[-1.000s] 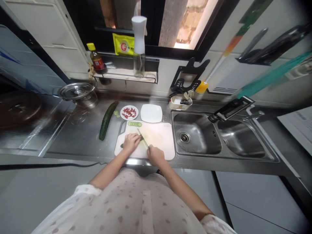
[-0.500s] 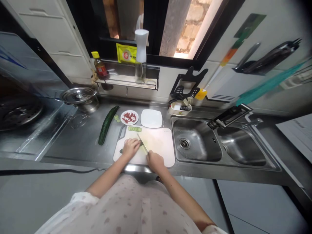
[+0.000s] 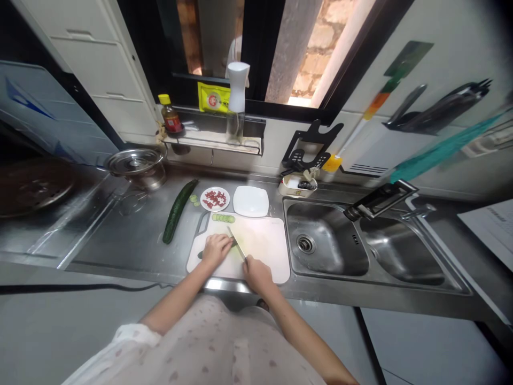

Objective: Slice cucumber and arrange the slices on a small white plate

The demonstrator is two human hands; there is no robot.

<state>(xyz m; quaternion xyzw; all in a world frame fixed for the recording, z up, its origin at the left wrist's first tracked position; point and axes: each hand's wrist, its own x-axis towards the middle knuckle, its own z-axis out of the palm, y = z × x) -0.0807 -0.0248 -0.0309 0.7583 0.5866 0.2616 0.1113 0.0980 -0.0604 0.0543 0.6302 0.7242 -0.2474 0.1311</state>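
- Here, the left hand [image 3: 217,249] grasps a cucumber piece [image 3: 201,255] on the cutting board [image 3: 269,251].
- The right hand's [image 3: 257,274] fingers clench a knife [image 3: 239,246].
- Cucumber slices [image 3: 223,218] line the board's far edge.

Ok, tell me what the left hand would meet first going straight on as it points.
Probably the knife blade, angled across the path of the left hand; the gap between them is unclear.
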